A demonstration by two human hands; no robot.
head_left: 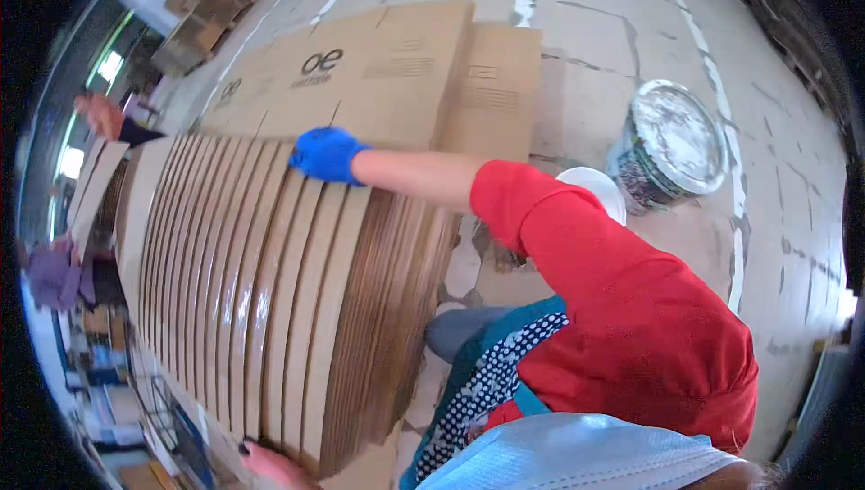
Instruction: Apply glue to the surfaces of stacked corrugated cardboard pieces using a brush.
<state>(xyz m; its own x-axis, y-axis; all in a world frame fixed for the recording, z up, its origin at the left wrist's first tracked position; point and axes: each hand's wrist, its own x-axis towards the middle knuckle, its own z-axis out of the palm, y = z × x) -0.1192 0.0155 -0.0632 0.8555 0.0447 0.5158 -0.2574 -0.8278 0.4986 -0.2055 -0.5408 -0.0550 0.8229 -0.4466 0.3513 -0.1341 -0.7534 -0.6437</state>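
Observation:
A thick fanned stack of flattened cardboard boxes (225,283) leans in overlapping rows before me, with shiny clear strips across several of them. My right hand (329,155), in a blue glove and reaching from a red sleeve, is closed at the far edge of the stack, gripping a flattened box there. At the near edge, low in the view, my bare left hand (275,467) holds the box edge; one dark-nailed finger lies on the cardboard, and the other fingers are mostly hidden.
Behind the stack lie larger flat printed cartons (396,67). Right of them stand a paint-smeared bucket (676,139) and a white tub (595,188) on the tiled floor. Another person's hand (101,116) and a purple-clad person (59,274) are at the far left. Brown boxes (203,22) sit farther back.

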